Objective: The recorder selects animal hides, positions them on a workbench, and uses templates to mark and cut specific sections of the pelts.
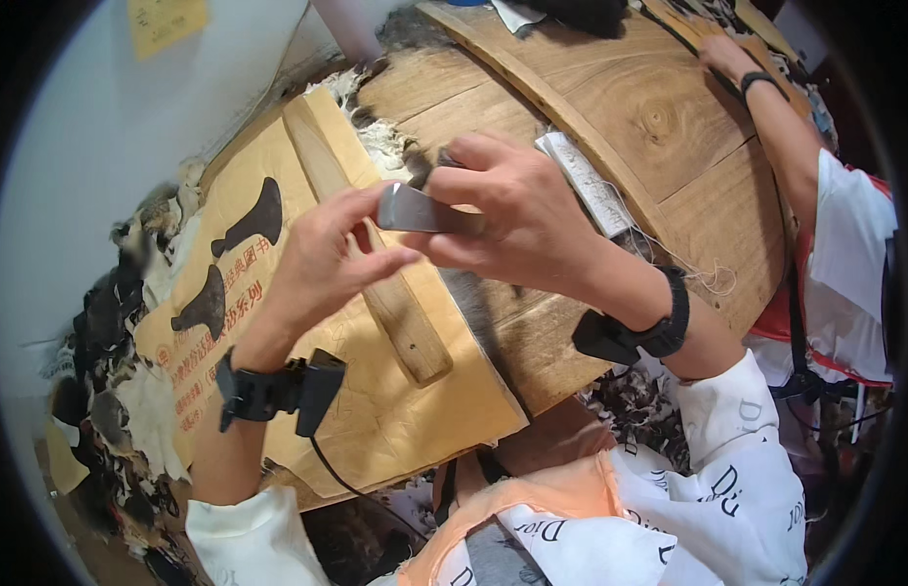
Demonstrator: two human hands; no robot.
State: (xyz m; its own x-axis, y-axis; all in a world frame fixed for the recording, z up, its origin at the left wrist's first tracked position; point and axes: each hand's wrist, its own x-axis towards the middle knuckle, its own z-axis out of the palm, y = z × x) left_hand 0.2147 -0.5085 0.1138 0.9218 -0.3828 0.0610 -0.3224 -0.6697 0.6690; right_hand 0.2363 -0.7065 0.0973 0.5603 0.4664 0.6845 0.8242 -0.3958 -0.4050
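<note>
Over the middle of the table my right hand (527, 210) is closed around a flat grey metal blade (424, 212), its broad end sticking out to the left. A small dark bit also shows by my curled right fingers; I cannot make out what it is. My left hand (327, 249) has its fingers and thumb bent around the blade's broad end. Below my hands a long wooden strip (410, 327) lies on a yellow paper-covered board (444, 415). Left of the strip lie two flat dark pieces with flared ends, an upper one (256, 217) and a lower one (202, 303).
Fur scraps (117, 420) are heaped along the left edge. Across the wooden table (659, 117) runs a raised wooden slat (532, 83), with a white packet (583, 181) and loose thread beside it. At the upper right another person's hand (729, 59) rests near a board.
</note>
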